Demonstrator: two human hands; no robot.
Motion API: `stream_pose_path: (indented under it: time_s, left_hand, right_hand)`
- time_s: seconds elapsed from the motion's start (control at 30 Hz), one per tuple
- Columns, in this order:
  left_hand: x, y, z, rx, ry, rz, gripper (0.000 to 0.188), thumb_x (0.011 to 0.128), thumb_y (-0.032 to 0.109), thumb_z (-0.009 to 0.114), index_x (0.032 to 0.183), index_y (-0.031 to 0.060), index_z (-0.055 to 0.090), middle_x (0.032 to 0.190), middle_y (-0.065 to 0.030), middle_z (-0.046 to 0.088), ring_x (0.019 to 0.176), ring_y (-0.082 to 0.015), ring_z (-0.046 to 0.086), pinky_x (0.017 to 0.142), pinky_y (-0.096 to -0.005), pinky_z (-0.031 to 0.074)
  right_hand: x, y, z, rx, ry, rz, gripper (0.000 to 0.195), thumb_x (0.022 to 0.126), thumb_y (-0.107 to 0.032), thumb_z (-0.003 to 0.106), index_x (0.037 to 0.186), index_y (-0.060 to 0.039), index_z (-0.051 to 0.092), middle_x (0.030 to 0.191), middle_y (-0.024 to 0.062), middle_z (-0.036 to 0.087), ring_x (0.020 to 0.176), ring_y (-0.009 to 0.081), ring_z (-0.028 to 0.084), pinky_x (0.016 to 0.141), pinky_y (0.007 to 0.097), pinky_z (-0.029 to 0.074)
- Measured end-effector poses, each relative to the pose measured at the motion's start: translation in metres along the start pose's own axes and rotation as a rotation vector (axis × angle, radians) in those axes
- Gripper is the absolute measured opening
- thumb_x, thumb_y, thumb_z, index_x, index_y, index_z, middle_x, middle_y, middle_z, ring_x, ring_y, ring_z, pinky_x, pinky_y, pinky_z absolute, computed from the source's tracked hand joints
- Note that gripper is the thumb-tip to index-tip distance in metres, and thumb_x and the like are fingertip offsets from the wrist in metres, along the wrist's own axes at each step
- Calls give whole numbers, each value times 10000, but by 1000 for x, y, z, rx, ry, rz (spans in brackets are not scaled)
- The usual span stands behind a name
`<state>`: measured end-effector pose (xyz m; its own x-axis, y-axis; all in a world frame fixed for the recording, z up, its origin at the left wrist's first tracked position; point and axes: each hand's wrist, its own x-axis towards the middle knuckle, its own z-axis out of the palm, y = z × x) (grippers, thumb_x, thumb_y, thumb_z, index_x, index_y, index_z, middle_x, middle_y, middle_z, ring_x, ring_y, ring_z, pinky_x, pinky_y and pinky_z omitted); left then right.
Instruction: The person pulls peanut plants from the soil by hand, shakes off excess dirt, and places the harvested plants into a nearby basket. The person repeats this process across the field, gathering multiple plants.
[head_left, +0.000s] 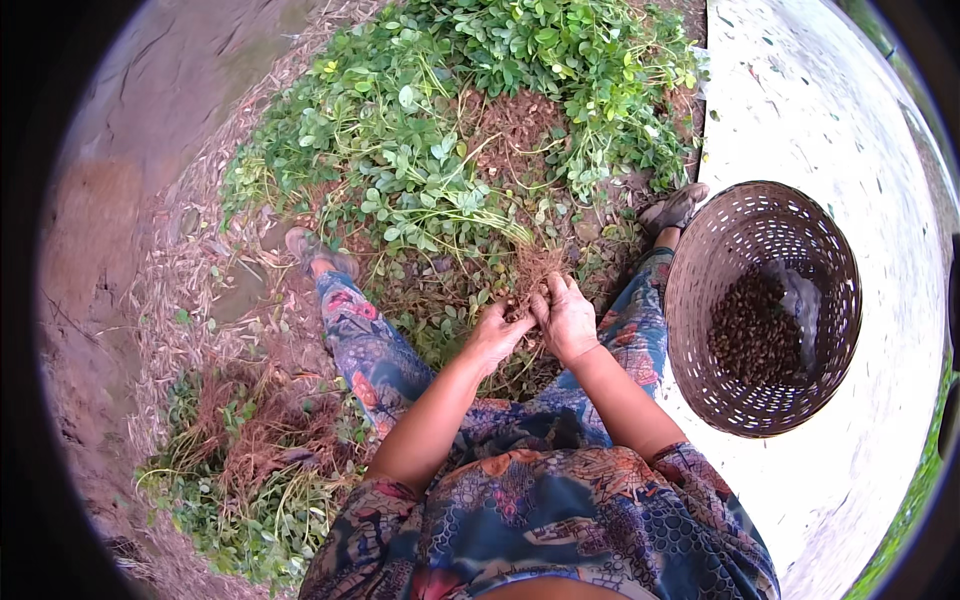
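Between my spread legs I hold the brown root end (538, 266) of an uprooted plant bunch that looks like peanut. Its green leafy stems (450, 214) stretch away up and to the left. My left hand (497, 334) grips the lower side of the roots, with small pods or soil clumps at the fingers. My right hand (566, 313) pinches the same roots from the right, its thumb close to my left thumb. The fingertips of both hands are partly hidden by the roots.
A woven basket (686, 315) with many small brown pods (754, 330) and a clear plastic piece (801, 307) stands on a pale slab (787, 480) at right. A large leafy heap (525, 37) lies ahead. Another plant pile (255, 457), roots showing, lies at left.
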<state>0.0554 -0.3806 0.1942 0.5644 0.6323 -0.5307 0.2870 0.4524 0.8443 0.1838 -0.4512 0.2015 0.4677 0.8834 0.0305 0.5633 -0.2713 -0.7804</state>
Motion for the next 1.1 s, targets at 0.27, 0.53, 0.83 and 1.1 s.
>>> stream_pose_path:
  time_s: [0.27,0.53,0.83,1.1]
  left_hand:
    - [-9,-3,-29,-311,-289,-99,415,833,125,652,1213,15,527,1116,-60,613,982,-155,588,850,-294,470]
    - [-17,12,-10,-69,-22,-229,440,822,210,670,1202,30,541,1093,-76,621,971,-165,590,867,-314,464]
    - [-19,21,-26,-34,-353,71,475,780,213,713,1196,44,556,1135,-61,616,1038,-176,578,907,-315,445]
    - [-29,44,-7,285,-102,-31,500,755,229,756,1152,3,553,1064,-120,636,947,-192,607,848,-333,488]
  right_hand:
    - [10,28,-27,1322,-720,504,245,938,-291,537,1017,-65,590,555,-73,405,405,25,293,367,186,222]
    - [-11,18,-11,1085,-393,308,246,857,-139,642,1071,-68,542,915,10,603,810,80,552,709,254,493]
    - [-13,16,-31,1695,-698,503,113,930,-192,544,1022,-126,537,641,-20,458,486,38,338,382,168,239]
    - [5,23,-24,1153,-37,720,133,939,-204,515,1026,-106,539,568,-56,431,420,47,326,356,198,247]
